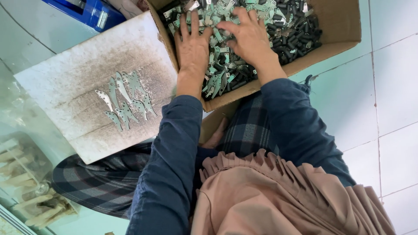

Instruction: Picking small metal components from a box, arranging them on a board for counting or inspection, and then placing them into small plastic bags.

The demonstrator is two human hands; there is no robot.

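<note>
From my remote seat I look straight down on both hands sunk into a cardboard box [335, 26] that sits on the tiled floor [379, 109] at the top of the view. The box is full of small flat metal parts [217, 78], pale green-grey, mixed with short black tubular pieces [296, 30] heaped toward its right side.

My left hand [192, 45] lies palm-down on the metal parts near the box's left wall, fingers spread and pressed flat into the pile; its grip is open and closed on nothing I can make out. My right hand [250, 37] rests just beside it, toward the middle of the box, fingers splayed and curling into the parts. Whether it has any piece pinched beneath the fingers I cannot tell.

Left of the box, touching its wall, lies a soiled white board [65, 78] with a dark dusty stain. A small cluster of curved, fish-shaped metal blanks [126, 102] lies on it in loose rows, near the board's middle. A blue object [89, 11] shows beyond the board's far edge.
</note>
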